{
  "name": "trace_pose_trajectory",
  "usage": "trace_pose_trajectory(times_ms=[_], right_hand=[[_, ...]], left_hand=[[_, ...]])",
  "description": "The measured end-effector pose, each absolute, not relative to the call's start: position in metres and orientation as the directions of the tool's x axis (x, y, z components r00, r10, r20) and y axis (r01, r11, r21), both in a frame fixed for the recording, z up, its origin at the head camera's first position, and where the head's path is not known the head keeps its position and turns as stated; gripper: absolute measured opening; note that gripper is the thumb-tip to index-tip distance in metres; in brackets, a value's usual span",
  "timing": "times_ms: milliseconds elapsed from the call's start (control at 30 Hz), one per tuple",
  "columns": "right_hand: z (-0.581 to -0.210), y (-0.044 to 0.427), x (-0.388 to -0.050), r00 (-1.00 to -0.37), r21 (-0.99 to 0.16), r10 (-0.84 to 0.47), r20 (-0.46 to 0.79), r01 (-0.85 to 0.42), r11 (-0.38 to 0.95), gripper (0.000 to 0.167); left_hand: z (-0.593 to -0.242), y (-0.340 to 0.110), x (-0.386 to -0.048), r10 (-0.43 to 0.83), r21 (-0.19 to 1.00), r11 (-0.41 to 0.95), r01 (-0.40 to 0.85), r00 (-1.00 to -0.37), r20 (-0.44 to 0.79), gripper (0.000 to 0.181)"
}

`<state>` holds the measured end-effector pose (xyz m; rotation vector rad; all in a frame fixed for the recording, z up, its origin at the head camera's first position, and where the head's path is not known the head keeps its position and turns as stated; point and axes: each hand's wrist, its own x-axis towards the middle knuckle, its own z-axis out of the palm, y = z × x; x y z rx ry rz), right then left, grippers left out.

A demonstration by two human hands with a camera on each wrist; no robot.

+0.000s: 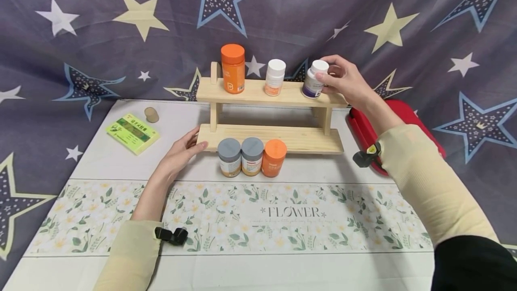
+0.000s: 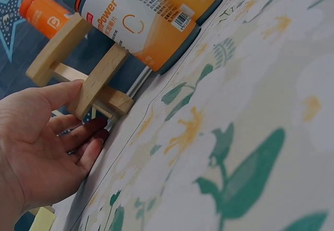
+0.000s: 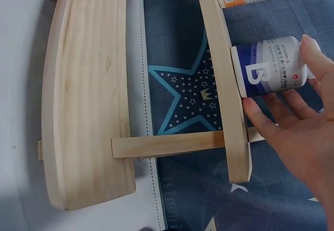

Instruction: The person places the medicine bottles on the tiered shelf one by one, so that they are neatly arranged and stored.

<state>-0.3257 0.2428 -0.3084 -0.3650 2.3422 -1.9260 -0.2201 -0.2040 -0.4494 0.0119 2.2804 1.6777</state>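
A two-tier wooden rack (image 1: 270,136) stands at the back of the table. On its top tier are an orange bottle (image 1: 233,70), a small white-and-orange bottle (image 1: 275,77) and a white-and-purple bottle (image 1: 313,82). My right hand (image 1: 347,80) grips that last bottle, which stands upright on the tier; the right wrist view shows its label (image 3: 269,67) and my fingers around it (image 3: 297,106). My left hand (image 1: 177,154) holds the left end of the lower tier, thumb on the wood (image 2: 49,132). Two grey-lidded jars (image 1: 230,158) (image 1: 252,157) and an orange jar (image 1: 274,160) stand before the rack.
A green-yellow box (image 1: 133,133) and a small cork-coloured piece (image 1: 151,114) lie at the left. Beyond the rack's right end is a red case (image 1: 420,125), partly behind my right forearm. A star-patterned cloth (image 1: 141,12) hangs behind the table.
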Motion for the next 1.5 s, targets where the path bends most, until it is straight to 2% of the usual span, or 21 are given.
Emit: trace_pose_trajectory(times_ms=[567,700,800,1000,1133,1267,1500], right_hand=[[-0.31,0.243,-0.322,-0.978,-0.96,-0.206,0.04,-0.095,0.265,0.039],[-0.311,0.244,-0.317,-0.979,-0.982,-0.202,0.03,-0.066,0.176,0.045],[-0.313,0.246,-0.308,-0.982,-0.994,-0.174,0.069,-0.083,0.075,0.051],[-0.328,0.242,-0.276,-0.974,-0.971,0.018,0.224,-0.225,-0.079,0.054],[-0.348,0.237,-0.25,-0.958,-0.942,0.074,0.279,-0.287,-0.174,0.049],[-0.37,0.231,-0.226,-0.959,-0.943,0.028,0.282,-0.282,-0.179,0.042],[-0.392,0.211,-0.208,-0.964,-0.97,-0.107,0.243,-0.239,-0.051,0.036]], left_hand=[[-0.453,-0.205,-0.221,0.187,0.938,0.306,-0.165,-0.955,-0.229,0.083],[-0.453,-0.205,-0.221,0.185,0.937,0.309,-0.166,-0.955,-0.23,0.084],[-0.453,-0.205,-0.221,0.184,0.937,0.306,-0.167,-0.955,-0.231,0.084],[-0.454,-0.204,-0.222,0.184,0.942,0.294,-0.164,-0.957,-0.224,0.084],[-0.454,-0.202,-0.221,0.185,0.942,0.293,-0.165,-0.957,-0.225,0.083],[-0.454,-0.201,-0.221,0.189,0.941,0.296,-0.163,-0.956,-0.225,0.082],[-0.453,-0.203,-0.22,0.183,0.942,0.292,-0.167,-0.957,-0.227,0.083]])
